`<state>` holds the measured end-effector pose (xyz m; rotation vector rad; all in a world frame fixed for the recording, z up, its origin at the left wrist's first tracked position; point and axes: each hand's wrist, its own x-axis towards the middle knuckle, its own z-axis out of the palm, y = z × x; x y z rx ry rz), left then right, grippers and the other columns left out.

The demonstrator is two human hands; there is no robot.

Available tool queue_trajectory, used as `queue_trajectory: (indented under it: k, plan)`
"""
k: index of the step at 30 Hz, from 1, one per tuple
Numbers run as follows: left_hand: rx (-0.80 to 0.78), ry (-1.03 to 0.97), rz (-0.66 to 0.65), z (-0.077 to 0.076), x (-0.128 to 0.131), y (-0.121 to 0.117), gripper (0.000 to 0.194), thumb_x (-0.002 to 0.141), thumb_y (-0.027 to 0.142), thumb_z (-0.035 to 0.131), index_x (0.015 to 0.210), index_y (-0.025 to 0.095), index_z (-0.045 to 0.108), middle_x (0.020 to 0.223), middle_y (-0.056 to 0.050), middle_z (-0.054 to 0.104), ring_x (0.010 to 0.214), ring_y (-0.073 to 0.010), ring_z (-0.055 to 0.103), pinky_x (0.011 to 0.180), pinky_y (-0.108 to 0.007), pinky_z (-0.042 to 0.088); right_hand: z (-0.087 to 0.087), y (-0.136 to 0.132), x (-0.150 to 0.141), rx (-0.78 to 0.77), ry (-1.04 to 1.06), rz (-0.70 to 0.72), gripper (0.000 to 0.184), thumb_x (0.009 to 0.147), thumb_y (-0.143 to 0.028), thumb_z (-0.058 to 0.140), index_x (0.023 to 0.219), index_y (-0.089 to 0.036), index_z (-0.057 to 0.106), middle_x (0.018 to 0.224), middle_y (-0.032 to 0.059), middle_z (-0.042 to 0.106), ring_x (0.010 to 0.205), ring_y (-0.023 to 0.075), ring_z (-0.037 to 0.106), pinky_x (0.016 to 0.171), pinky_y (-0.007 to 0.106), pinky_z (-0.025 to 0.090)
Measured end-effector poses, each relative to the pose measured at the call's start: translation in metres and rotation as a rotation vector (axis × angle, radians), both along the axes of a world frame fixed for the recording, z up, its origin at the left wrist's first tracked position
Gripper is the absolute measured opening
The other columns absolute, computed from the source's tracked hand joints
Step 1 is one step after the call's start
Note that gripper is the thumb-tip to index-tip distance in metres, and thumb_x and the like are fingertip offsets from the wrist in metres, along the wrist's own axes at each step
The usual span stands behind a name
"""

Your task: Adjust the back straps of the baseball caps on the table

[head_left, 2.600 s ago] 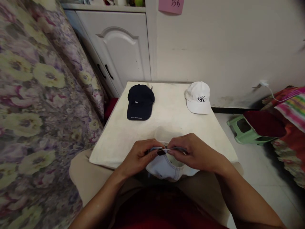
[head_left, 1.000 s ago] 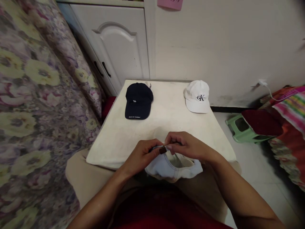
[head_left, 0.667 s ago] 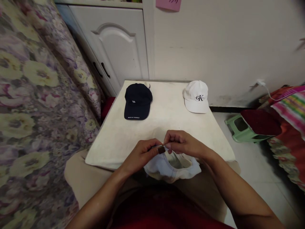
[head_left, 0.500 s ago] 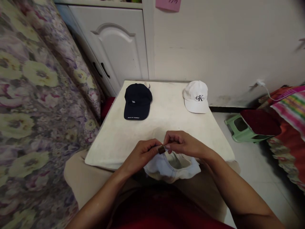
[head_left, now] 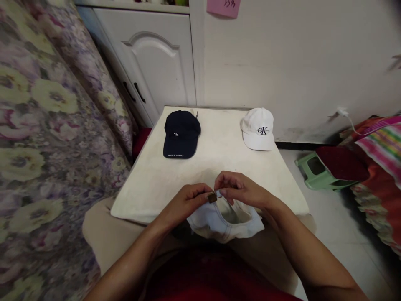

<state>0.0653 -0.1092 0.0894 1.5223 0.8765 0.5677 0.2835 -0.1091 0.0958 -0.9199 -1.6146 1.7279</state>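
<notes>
Right grip (head_left: pixel 242 189) edged from buckle (head_left: pixel 212 197) (cap (head_left: pixel 208 220) below).

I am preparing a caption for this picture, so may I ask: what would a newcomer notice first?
Probably the navy cap and the lettered white cap, at the far left and far right of the cream table. Nearer, the left hand and right hand hold a pale cap near its brown buckle. A floral curtain fills the picture's left side.

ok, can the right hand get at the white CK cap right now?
Probably not straight away: the right hand holds the pale cap. Once freed, likely yes: no object stands between it and the white CK cap on the table.
</notes>
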Motion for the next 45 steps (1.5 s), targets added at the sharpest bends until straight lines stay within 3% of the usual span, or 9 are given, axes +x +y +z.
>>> queue_trajectory:
  k: [13,24,33,45]
  plan:
    - [-0.026,-0.02,0.018,-0.001,-0.003,0.0,0.021,0.088,0.037,0.06,0.085,0.018,0.069,0.08,0.0,0.065,0.074,-0.0143,0.055,0.065,-0.024,0.041,-0.006,-0.002,-0.005,-0.068,0.143,-0.126,0.021,0.079,-0.027,0.075,0.094,-0.017,0.063,0.066,-0.0047,0.06,0.054,0.0083,0.053,0.051,0.022,0.044]
    - [0.074,0.048,0.055,0.001,-0.004,-0.004,0.024,0.089,0.039,0.059,0.086,0.017,0.069,0.079,0.0,0.066,0.074,-0.0146,0.056,0.068,-0.025,0.042,-0.008,-0.006,-0.004,-0.06,0.117,-0.107,0.017,0.081,-0.028,0.074,0.087,-0.016,0.064,0.063,-0.0036,0.062,0.054,0.0092,0.055,0.053,0.022,0.044]
    - [0.043,0.033,0.042,-0.005,-0.004,-0.002,0.022,0.083,0.039,0.063,0.084,0.018,0.068,0.079,-0.001,0.066,0.073,-0.0156,0.056,0.068,-0.026,0.041,-0.019,-0.007,-0.004,-0.085,0.154,-0.097,0.019,0.08,-0.029,0.075,0.09,-0.017,0.065,0.065,-0.0043,0.061,0.053,0.0088,0.055,0.053,0.022,0.043]
    - [-0.013,0.009,0.057,-0.008,-0.004,0.001,0.016,0.081,0.034,0.069,0.081,0.018,0.068,0.076,0.001,0.066,0.071,-0.014,0.056,0.067,-0.026,0.041,-0.019,-0.005,-0.003,-0.092,0.144,-0.053,0.019,0.08,-0.028,0.076,0.09,-0.017,0.063,0.066,-0.0037,0.063,0.053,0.0081,0.056,0.053,0.021,0.042]
